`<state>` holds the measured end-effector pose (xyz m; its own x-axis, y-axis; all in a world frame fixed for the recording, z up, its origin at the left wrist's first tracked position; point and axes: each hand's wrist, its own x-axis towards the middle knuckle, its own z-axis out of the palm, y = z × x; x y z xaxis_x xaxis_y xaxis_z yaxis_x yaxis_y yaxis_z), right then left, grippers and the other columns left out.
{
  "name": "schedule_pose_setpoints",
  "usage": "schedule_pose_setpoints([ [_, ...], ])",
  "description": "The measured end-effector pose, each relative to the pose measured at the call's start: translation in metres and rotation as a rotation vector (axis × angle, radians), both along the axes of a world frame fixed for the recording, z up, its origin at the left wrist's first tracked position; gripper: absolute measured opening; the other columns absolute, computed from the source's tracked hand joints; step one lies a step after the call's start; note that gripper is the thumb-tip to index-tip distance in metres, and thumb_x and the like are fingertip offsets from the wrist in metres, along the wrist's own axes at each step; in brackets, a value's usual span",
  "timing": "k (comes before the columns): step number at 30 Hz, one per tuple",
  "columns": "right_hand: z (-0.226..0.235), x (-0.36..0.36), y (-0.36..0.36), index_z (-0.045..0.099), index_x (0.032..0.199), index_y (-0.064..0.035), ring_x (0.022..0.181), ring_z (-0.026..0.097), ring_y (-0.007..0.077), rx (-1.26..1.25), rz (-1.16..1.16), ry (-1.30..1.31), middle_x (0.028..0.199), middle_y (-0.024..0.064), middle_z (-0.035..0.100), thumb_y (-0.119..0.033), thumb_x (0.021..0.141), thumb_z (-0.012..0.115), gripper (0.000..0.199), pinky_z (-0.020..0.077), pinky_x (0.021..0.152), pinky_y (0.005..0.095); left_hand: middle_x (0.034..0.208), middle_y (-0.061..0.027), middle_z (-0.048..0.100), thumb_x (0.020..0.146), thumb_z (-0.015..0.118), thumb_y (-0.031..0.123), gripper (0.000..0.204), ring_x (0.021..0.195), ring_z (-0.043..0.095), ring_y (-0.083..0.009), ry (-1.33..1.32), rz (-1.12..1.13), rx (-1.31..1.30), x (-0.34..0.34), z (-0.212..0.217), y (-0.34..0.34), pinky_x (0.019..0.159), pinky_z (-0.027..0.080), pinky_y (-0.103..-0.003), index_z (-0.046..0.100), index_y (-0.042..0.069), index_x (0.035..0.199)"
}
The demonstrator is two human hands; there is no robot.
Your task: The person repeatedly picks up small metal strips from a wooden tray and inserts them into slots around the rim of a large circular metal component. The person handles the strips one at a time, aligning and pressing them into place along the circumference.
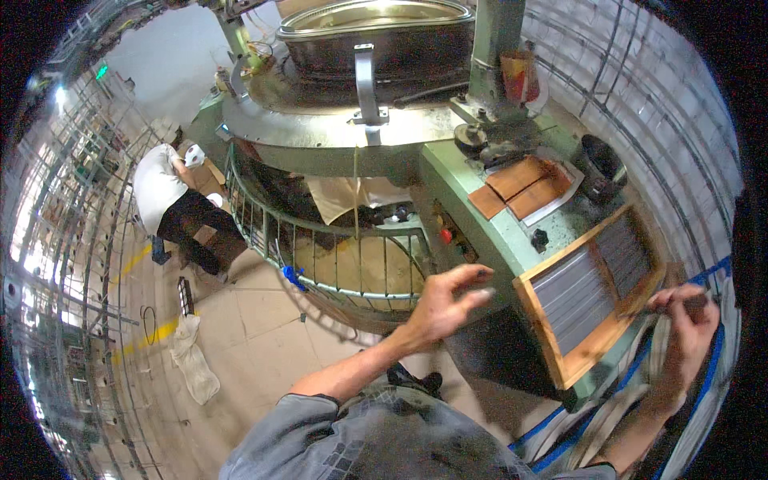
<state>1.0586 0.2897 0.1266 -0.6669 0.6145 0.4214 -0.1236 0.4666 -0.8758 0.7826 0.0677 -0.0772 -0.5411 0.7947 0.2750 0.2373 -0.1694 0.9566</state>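
My left hand (445, 306) is raised in front of the green machine bed, its fingers apart and nothing in them. Closest to it is the left edge of a wooden-framed tray (570, 370), which lies tilted on the machine's right end. Grey, thin, closely laid strips (572, 296) fill the tray on both sides of a wooden divider. Beyond the tray's right edge, my right hand (690, 322) has its fingers curled and pressed together. Whatever they pinch is too small and blurred to name.
Brown flat pieces (524, 189) lie behind the tray, beside a black container (600, 164). A red button (446, 236) sits on the machine's side. A curved metal railing (320, 290) rings the machine's base. At far left, another person (164, 192) bends over.
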Motion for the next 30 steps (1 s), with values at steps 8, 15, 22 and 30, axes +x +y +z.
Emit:
schedule_pose_setpoints([
  [8,-0.07,-0.178,-0.178,0.073,0.091,0.0016,0.08,0.069,0.012,-0.419,0.002,-0.259,0.087,0.0076,0.074,-0.011,0.089,0.073,0.013,0.0556,0.074,0.027,0.116,-0.0111,0.071,0.095,0.066,0.001,0.038,0.105,0.07,-0.0217,-0.702,-0.527,-0.087,-0.042,0.046,-0.088,0.091,0.059,-0.034,0.057,-0.003,0.131],
  [15,-0.173,-0.343,-0.26,0.069,0.097,0.0002,0.083,0.072,0.0173,-0.759,0.105,-0.108,0.091,0.0103,0.074,-0.011,0.089,0.075,0.015,0.0571,0.078,0.0307,0.112,-0.0179,0.071,0.093,0.066,-0.003,0.03,0.095,0.073,-0.0266,-0.803,-0.378,-0.279,-0.189,-0.005,-0.188,0.086,0.062,-0.036,0.059,-0.008,0.121],
  [22,-0.2,-0.437,-0.317,0.067,0.11,0.0016,0.083,0.072,0.0177,-0.816,0.078,-0.235,0.096,0.0114,0.074,-0.009,0.088,0.075,0.026,0.0581,0.077,0.0309,0.108,-0.0194,0.072,0.093,0.066,-0.003,0.028,0.087,0.075,-0.0265,-0.823,-0.29,-0.307,-0.275,-0.022,-0.246,0.073,0.065,-0.036,0.059,-0.006,0.119],
  [30,-0.217,-0.504,-0.337,0.061,0.124,0.0028,0.083,0.073,0.0184,-0.907,0.118,-0.133,0.097,0.013,0.074,-0.004,0.087,0.076,0.041,0.0597,0.075,0.0312,0.103,-0.0197,0.073,0.092,0.07,0.005,0.034,0.083,0.075,-0.0281,-0.945,-0.08,-0.33,-0.308,-0.017,-0.274,0.072,0.064,-0.04,0.056,-0.001,0.123],
])
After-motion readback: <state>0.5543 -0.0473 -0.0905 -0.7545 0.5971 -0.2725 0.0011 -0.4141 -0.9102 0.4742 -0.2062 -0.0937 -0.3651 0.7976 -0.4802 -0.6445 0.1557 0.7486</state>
